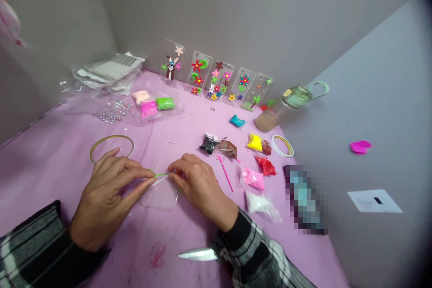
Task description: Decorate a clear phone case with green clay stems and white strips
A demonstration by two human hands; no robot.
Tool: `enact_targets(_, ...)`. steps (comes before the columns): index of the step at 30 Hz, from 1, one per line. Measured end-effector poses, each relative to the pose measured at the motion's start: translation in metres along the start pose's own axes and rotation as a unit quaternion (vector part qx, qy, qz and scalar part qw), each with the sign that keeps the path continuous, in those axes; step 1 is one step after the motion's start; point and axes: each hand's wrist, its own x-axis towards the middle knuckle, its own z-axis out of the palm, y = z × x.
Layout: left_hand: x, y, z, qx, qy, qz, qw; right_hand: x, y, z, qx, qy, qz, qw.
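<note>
Between my two hands runs a thin green clay strand (161,175). My left hand (110,191) pinches its left end between thumb and forefinger, and the other fingers are stretched out. At the strand's right end, my right hand (200,184) has thumb and fingers pinched together. A clear phone case (158,201) lies on the pink table cover just under the fingertips, partly hidden by them. More green shows at the case's right edge beside my right fingers. A pink modelling tool (225,173) lies right of my right hand. A knife blade (198,254) pokes out by my right sleeve.
Decorated phone cases (199,74) lean on the back wall. Clay packets, including black (209,143), yellow (254,142) and white (258,203), lie to the right. Nearby are a bottle (283,105), tape roll (282,146) and blurred dark device (305,200). A tape ring (112,136) lies left.
</note>
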Motion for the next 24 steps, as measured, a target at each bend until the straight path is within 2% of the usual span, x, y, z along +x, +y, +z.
enact_targets(5, -0.003, -0.011, -0.001, 0.033, -0.028, 0.042, 0.998, 0.001, 0.001, -0.004, -0.011, 0.004, 0.003, 1.0)
enact_targets(12, 0.0, 0.0, -0.005, -0.009, -0.022, 0.002, 1.0, -0.001, -0.004, -0.001, 0.023, -0.047, -0.036, 0.998)
enact_targets(16, 0.0, 0.001, -0.006, -0.017, -0.02, -0.003, 1.0, 0.002, -0.005, 0.001, 0.001, -0.031, -0.034, 0.999)
enact_targets(20, -0.003, -0.006, -0.006, 0.007, -0.045, 0.002, 0.999, 0.003, -0.002, -0.001, -0.012, -0.011, -0.028, 0.999)
enact_targets(24, -0.003, -0.008, -0.006, 0.002, -0.049, 0.003, 0.999, 0.001, -0.003, 0.001, 0.001, -0.025, -0.042, 0.999)
